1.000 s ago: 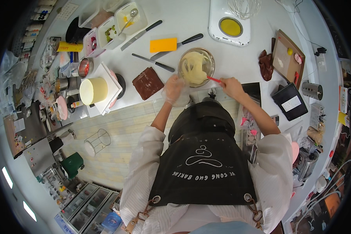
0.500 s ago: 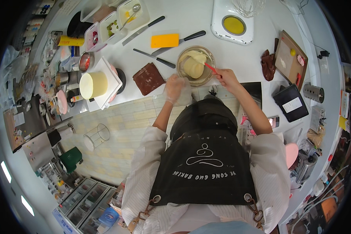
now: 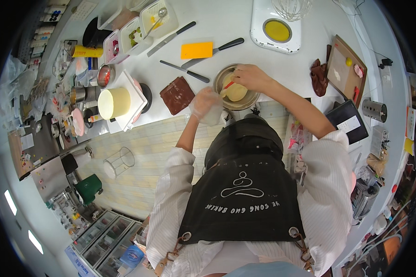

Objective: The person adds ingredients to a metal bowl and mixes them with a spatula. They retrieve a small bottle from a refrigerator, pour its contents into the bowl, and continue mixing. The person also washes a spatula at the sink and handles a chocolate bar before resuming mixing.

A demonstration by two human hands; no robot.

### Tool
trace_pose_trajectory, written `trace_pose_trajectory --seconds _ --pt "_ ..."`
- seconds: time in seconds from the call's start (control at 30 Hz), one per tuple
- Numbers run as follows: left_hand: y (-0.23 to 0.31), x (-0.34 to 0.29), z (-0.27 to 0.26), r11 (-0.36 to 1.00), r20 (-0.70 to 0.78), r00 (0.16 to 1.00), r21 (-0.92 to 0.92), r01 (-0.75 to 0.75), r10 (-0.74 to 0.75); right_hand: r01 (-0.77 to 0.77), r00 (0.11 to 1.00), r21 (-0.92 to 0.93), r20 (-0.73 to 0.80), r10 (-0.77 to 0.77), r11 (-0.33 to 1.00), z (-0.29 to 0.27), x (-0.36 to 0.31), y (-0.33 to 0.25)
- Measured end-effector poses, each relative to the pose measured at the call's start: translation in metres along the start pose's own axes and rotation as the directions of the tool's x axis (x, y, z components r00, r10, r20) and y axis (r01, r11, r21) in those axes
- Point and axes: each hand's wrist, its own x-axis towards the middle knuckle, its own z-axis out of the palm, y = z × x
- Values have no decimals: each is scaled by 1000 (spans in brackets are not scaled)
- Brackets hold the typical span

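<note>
At the table's front edge stands a metal bowl [image 3: 255,98] of thick pale yellow cream [image 3: 236,92]. My right hand [image 3: 251,76] reaches over its far side, closed around a red spatula [image 3: 229,85] whose end is in the cream. My left hand [image 3: 204,100] is at the bowl's left side, its fingers curled in thin clear plastic that looks like a piping bag [image 3: 211,114]. The plastic hangs loosely beside the bowl, partly over the hand. Just left of that hand lies a flat brown block [image 3: 177,95].
A cream-coated cake [image 3: 114,103] stands on a board at the left. Behind the bowl lie knives or spatulas [image 3: 198,76] and an orange scraper [image 3: 196,50]. Fruit tubs [image 3: 133,36] are at the back left, a scale [image 3: 276,32] at the back right. A tray [image 3: 346,69] lies farther right.
My right hand has moved left and farther over the bowl, turning the spatula down toward its left side. The cream has been gathered lower in the bowl. My left hand has hardly moved.
</note>
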Motion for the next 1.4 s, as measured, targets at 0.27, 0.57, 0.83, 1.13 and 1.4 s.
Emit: trace_pose_trajectory --seconds 0.27,0.57,0.83,1.13,1.4 --pt "16 -18 -8 996 -179 981 -62 62 -72 -515 773 -217 300 559 829 -28 -52 11" --pt "5 -18 21 943 -265 955 -330 44 -137 -484 430 655 755 495 -580 86 -56 -52" --pt "9 -26 24 878 -348 930 -474 -63 -121 -746 626 319 34 779 585 29 -62 -61" --pt "21 -31 1 955 -340 936 -296 -15 -91 -756 611 372 103 785 539 26 -23 -52" --pt "21 -29 -5 961 -251 963 -274 24 -96 -540 839 119 162 520 833 29 -33 -30"
